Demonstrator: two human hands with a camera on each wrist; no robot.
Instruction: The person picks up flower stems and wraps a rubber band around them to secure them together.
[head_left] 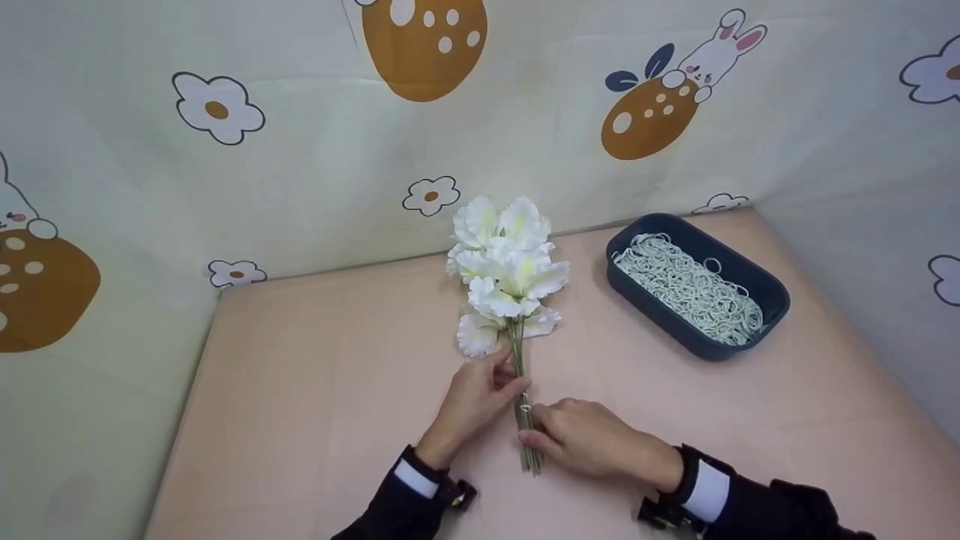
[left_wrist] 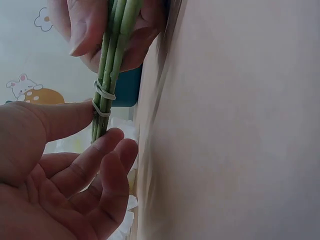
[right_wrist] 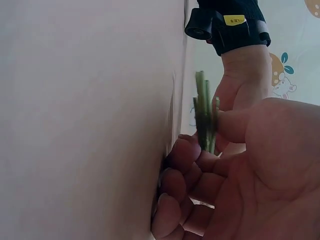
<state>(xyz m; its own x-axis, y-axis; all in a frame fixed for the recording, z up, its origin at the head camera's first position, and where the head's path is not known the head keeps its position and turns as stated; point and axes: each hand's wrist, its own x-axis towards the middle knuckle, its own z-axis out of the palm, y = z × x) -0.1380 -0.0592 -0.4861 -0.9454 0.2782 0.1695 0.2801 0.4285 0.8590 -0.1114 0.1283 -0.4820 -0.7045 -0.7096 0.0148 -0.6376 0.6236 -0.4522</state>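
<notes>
A bunch of white artificial flowers (head_left: 510, 262) with yellow-green centres lies at the middle of the table, its green stems (left_wrist: 112, 55) toward the person. A pale rubber band (left_wrist: 104, 92) is wound round the stems and shows as two loops. Just above the band, my left hand (head_left: 480, 394) pinches the stems between thumb and fingers. My right hand (head_left: 589, 437) grips them below the band, near the cut ends (right_wrist: 202, 110). In the right wrist view its fingers curl beneath the stems, close to the tabletop.
To the right on the peach-coloured table (head_left: 300, 390) stands a dark blue tray (head_left: 645, 300) holding many pale rubber bands (head_left: 686, 289). Behind the table hangs a cloth (head_left: 315, 172) printed with rabbits and flowers, which also covers the sides.
</notes>
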